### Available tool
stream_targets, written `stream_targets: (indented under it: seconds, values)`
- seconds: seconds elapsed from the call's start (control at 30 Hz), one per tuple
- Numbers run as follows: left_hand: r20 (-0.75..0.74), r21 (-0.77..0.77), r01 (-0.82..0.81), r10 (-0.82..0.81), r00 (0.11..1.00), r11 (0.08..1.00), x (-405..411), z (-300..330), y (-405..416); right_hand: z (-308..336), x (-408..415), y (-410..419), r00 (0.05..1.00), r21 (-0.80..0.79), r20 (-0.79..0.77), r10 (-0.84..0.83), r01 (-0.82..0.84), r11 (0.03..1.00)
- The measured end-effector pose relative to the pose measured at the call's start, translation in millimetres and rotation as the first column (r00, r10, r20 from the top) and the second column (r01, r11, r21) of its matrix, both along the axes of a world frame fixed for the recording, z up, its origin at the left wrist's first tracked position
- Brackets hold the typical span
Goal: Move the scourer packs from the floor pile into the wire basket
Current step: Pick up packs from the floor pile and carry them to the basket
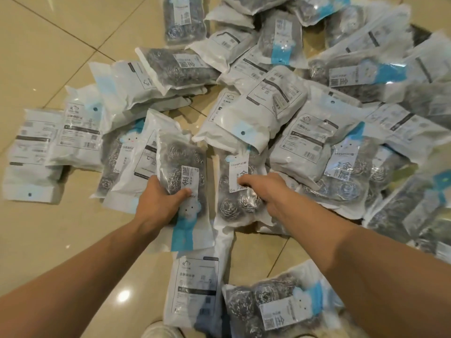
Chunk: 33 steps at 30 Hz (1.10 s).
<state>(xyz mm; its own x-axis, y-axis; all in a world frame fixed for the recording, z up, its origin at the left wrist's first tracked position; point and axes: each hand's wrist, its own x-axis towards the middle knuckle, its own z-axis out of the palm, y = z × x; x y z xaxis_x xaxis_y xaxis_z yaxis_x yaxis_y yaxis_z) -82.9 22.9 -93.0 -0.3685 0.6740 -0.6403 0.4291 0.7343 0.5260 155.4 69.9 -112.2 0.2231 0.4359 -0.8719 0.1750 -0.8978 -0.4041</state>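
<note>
The left hand [159, 200] is clamped on a clear-fronted scourer pack [181, 176], thumb across its lower front over the white label and the fingers hidden behind it. That pack runs lengthways away from the person, its blue header strip pointing back toward the person and its sealed bottom edge pointing away, so its label reads upside down; a "6" is legible near the label's right edge. Coiled steel scourers show through the film.

Just to the right of it, the right hand [262, 191] rests palm-down on a second scourer pack [238, 189], fingertips on its white label and the fingers curled round the pack's right edge; I cannot tell whether the grip is closed. This pack also lies lengthways away from the person but the other way round, its header end pointing away and tucked under a white-backed pack [253, 118]. Its label carries a brand word too blurred to read and "6" at the lower left.

The two hands are apart, each on its own pack, with a strip of tiled floor [61, 45] between the packs. The rest of the pile [341, 93] spreads beyond and to both sides of the hands, some packs face up, others showing printed white backs. Two more packs [268, 308] lie nearer the person than the hands, beside a shoe [158, 331].
</note>
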Motion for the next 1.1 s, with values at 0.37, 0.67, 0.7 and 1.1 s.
stream_targets:
  seconds: [0.37, 0.67, 0.7, 1.1]
  values:
    - [0.24, -0.028, 0.016, -0.009, 0.971, 0.999, -0.3, 219.8, -52.8, 249.6, 31.8, -118.0, 0.991, 0.046, -0.12, -0.064, 0.07, 0.996]
    - [0.387, -0.013, 0.18, -0.162, 0.908, 0.983, 24.2, 523.6, -101.7, 545.1, 67.0, -194.7, 0.971, 0.156, -0.163, -0.174, 0.199, 0.967]
    - [0.398, -0.016, 0.187, -0.165, 0.902, 0.982, 27.6, 555.6, -108.8, 573.3, 68.5, -202.9, 0.965, 0.174, -0.182, -0.187, 0.219, 0.96]
    - [0.423, 0.198, 0.232, -0.296, 0.857, 0.953, 97.1, 793.5, -115.9, 777.5, 130.6, -245.8, 0.918, 0.43, -0.351, -0.185, 0.334, 0.839]
